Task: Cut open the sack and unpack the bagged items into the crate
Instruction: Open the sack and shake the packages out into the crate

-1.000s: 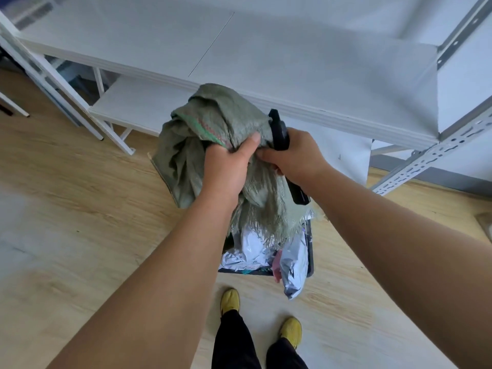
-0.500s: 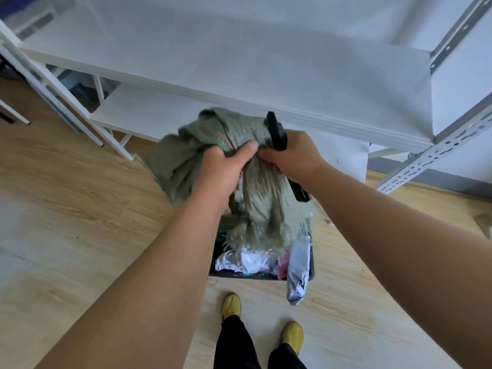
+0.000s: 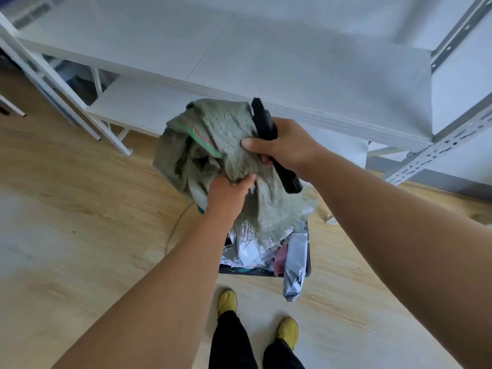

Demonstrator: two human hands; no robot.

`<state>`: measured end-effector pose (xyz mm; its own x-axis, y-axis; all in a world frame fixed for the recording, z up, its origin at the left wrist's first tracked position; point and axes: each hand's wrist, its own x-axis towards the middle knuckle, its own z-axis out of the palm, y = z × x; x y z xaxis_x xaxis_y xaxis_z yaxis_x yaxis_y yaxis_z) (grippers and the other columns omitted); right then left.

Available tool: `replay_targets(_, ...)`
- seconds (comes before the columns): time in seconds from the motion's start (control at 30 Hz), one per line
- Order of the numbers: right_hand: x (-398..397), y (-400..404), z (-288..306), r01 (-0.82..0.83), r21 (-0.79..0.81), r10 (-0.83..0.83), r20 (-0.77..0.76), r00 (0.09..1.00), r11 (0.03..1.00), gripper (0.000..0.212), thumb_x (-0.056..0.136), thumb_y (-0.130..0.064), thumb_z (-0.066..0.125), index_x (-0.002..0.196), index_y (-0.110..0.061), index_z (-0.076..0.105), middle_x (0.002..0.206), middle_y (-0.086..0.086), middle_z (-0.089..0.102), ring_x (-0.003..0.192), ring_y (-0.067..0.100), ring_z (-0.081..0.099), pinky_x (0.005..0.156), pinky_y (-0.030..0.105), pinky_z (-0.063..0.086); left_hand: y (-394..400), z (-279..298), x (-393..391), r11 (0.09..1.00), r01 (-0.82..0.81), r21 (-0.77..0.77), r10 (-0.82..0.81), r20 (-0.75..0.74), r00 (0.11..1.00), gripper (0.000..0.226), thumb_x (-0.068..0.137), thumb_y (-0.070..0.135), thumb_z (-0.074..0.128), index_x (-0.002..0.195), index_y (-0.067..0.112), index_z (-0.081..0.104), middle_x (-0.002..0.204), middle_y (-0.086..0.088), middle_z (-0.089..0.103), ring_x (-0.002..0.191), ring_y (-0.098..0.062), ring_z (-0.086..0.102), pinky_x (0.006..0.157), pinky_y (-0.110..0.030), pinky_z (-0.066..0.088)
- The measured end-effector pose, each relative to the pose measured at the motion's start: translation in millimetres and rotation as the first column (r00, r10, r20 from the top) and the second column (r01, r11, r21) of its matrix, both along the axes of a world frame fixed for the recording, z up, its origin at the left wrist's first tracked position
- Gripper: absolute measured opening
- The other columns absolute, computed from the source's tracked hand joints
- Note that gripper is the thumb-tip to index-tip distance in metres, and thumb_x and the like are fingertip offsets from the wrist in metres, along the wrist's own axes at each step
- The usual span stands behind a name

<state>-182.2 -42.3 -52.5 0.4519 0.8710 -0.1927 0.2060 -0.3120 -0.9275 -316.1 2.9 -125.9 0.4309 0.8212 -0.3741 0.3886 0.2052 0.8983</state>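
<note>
A crumpled grey-green woven sack (image 3: 213, 145) with a red and green stripe is bunched up in the air above a dark crate (image 3: 308, 251) on the floor. My left hand (image 3: 229, 191) grips the sack from below. My right hand (image 3: 282, 147) pinches the sack's upper fold with its thumb while its fingers hold a black utility knife (image 3: 269, 134). The sack's frayed cut edge hangs down over the crate. Silver and white bagged items (image 3: 253, 253) fill the crate, and one silver bag (image 3: 294, 267) hangs over its front right rim.
A white metal shelf unit (image 3: 266, 65) stands just behind the crate, with a lower shelf at the left. Wooden floor lies all around. My two feet in yellow shoes (image 3: 227, 302) stand right in front of the crate. A thin loose thread lies left of the crate.
My left hand has shifted from the top of the sack, beside the right hand, down to a lower part of it. The sack is bunched tighter. The right hand keeps knife and sack.
</note>
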Motion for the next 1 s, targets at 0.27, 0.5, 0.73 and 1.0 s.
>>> replay_targets(0.27, -8.5, -36.8, -52.0, 0.143, -0.238, -0.125, 0.090, 0.988, 0.961, 0.045, 0.065, -0.031, 0.087, 0.102, -0.014, 0.067, 0.076, 0.001, 0.066, 0.067, 0.019, 0.065, 0.069, 0.039, 0.060, 12.9, 17.3, 8.1, 0.985, -0.150, -0.081, 0.161, 0.145, 0.976, 0.010, 0.084, 0.025, 0.072, 0.090, 0.017, 0.067, 0.090, 0.002, 0.072, 0.077, -0.010, 0.069, 0.079, -0.031, 0.057)
replay_targets(0.5, 15.1, -13.3, -22.8, 0.301, -0.028, -0.286, 0.240, 0.928, 0.953, 0.023, 0.075, -0.021, 0.076, 0.071, -0.011, 0.056, 0.071, 0.009, 0.060, 0.075, 0.034, 0.066, 0.076, 0.048, 0.056, 20.9, 54.0, 21.5, 0.996, -0.066, 0.068, 0.037, 0.362, 0.932, 0.008, 0.085, 0.018, 0.071, 0.092, 0.022, 0.068, 0.092, 0.006, 0.072, 0.076, 0.000, 0.069, 0.071, -0.022, 0.055)
replay_targets(0.73, 25.0, -11.4, -10.5, 0.301, 0.006, -0.294, 0.230, 0.928, 0.954, 0.036, 0.073, -0.022, 0.077, 0.061, -0.019, 0.044, 0.058, 0.000, 0.051, 0.062, 0.024, 0.054, 0.069, 0.044, 0.053, 23.9, 64.1, 23.2, 0.986, -0.019, 0.163, -0.032, 0.304, 0.952, 0.003, 0.082, 0.026, 0.072, 0.082, 0.026, 0.068, 0.084, 0.012, 0.073, 0.078, -0.005, 0.070, 0.086, -0.040, 0.057)
replay_targets(1.0, 20.9, -11.0, -12.1, 0.265, -0.030, -0.250, 0.247, 0.936, 0.964, 0.036, 0.074, -0.020, 0.078, 0.061, -0.020, 0.044, 0.060, -0.001, 0.051, 0.066, 0.023, 0.054, 0.065, 0.037, 0.048, 19.3, 56.4, 14.6, 0.978, -0.060, 0.198, 0.010, 0.245, 0.969, 0.008, 0.083, 0.024, 0.071, 0.078, 0.026, 0.066, 0.080, 0.012, 0.070, 0.077, -0.008, 0.070, 0.085, -0.043, 0.057)
